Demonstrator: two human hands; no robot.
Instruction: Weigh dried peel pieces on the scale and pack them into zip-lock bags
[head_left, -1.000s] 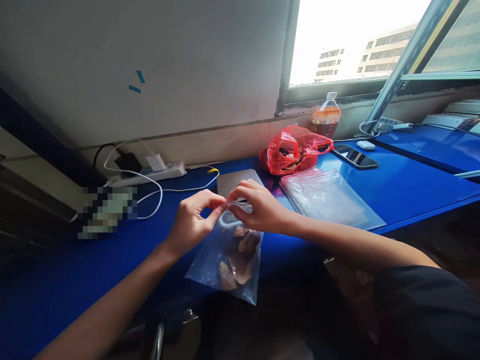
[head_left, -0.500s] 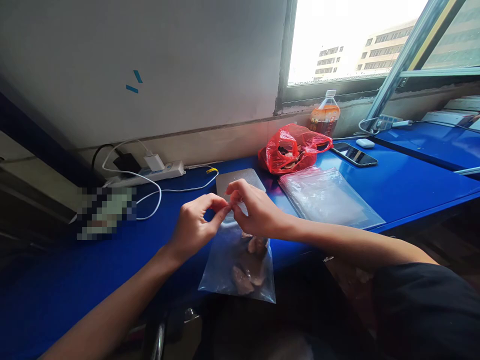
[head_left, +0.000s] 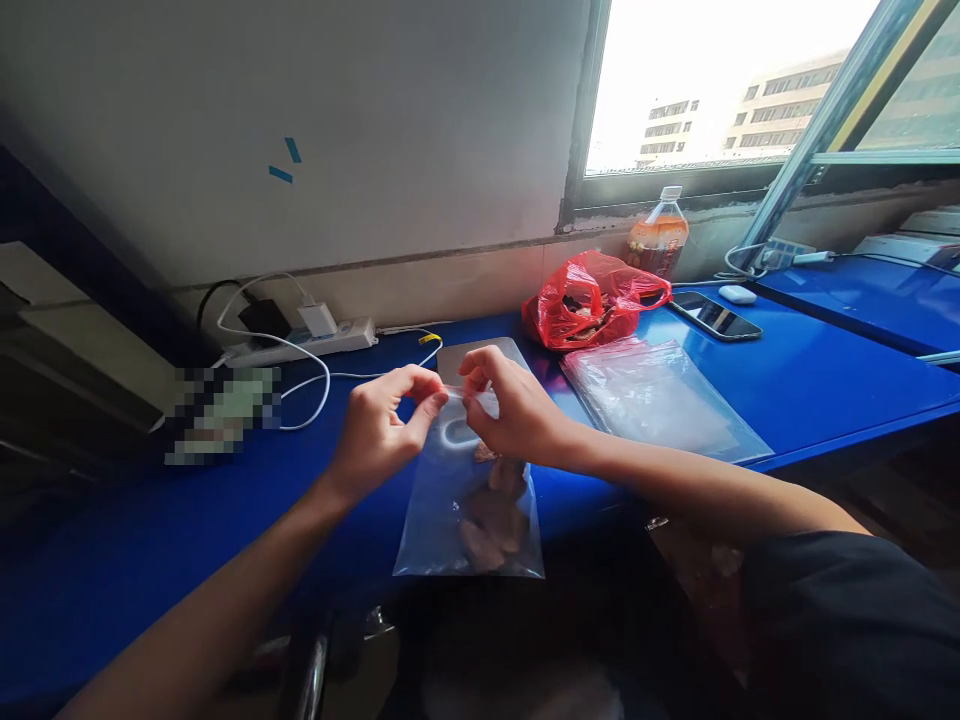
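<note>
Clear bag (head_left: 450,490) extends lengthwise to six o'clock from my left hand (head_left: 384,425) and right hand (head_left: 511,405), both pinching its top.

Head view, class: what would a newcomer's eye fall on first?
The red bag likely stands out first, on the blue table by the bottle. In the middle, the left hand and right hand pinch the top of a clear bag holding brown pieces. A bright window shines at upper right.
</note>
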